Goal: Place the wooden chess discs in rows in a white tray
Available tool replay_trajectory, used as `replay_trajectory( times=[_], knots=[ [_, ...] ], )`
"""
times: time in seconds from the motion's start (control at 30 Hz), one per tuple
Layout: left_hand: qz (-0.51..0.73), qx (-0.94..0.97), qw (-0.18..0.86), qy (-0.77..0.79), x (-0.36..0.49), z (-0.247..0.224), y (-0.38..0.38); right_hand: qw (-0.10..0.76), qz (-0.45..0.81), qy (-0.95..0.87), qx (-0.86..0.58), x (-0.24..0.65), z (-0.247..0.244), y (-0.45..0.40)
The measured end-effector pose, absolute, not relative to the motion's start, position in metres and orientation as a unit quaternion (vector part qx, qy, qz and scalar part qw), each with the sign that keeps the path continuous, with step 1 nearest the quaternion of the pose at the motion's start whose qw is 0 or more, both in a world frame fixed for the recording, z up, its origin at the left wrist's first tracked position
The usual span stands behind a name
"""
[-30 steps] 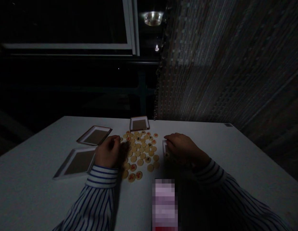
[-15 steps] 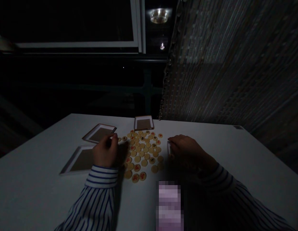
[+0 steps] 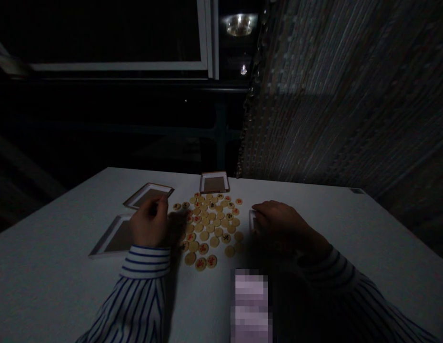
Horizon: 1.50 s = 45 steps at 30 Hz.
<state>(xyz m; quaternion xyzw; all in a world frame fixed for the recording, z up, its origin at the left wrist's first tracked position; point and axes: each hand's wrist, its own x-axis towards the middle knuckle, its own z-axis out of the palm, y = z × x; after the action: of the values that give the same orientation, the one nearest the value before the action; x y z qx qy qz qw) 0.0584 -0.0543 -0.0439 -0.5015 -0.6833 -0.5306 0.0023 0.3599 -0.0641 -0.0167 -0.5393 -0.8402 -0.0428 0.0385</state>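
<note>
Round xiangqi pieces (image 3: 211, 227), pale wood, lie spread over the middle of the white table; some show red or black characters. My left hand (image 3: 149, 223) hovers left of them, partly covering the near left tray (image 3: 116, 236). Its thumb and fingers are curled together; what they hold, if anything, is hidden. My right hand (image 3: 282, 224), seen from the back, lies over a small tray (image 3: 252, 219) right of the pieces. Its fingers stretch across to the tray's far side, their undersides and thumb in shadow. Faint reddish marks show beneath that palm.
A second shallow tray (image 3: 145, 194) sits at the far left, another tray (image 3: 215, 182) behind the pieces. A pixelated pinkish rectangle (image 3: 251, 305) covers the near middle. Beyond the table are a dark window (image 3: 207, 38) and a bead curtain (image 3: 332, 95). Light is dim.
My left hand has shifted slightly left and up, away from the pieces, uncovering some at their left edge. My right hand stays nearly still over its tray.
</note>
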Motion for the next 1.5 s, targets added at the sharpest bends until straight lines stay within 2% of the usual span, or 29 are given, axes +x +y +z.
replay_trajectory(
  times=[0.43, 0.67, 0.87, 1.5],
  knots=[
    [-0.568, -0.454, 0.024, -0.686, 0.044, -0.040, -0.056, 0.015, -0.020, -0.846, -0.533, 0.358, -0.023, -0.061],
    [-0.569, -0.468, -0.041, -0.675, 0.047, -0.034, -0.058, 0.020, -0.028, -0.853, -0.521, 0.354, -0.023, -0.063],
    [-0.579, -0.459, -0.054, -0.672, 0.045, -0.035, -0.061, 0.030, -0.028, -0.856, -0.516, 0.355, -0.026, -0.063],
    [-0.581, -0.408, -0.036, -0.703, 0.028, -0.049, -0.063, 0.004, -0.022, -0.846, -0.532, 0.355, -0.019, -0.065]
  ],
)
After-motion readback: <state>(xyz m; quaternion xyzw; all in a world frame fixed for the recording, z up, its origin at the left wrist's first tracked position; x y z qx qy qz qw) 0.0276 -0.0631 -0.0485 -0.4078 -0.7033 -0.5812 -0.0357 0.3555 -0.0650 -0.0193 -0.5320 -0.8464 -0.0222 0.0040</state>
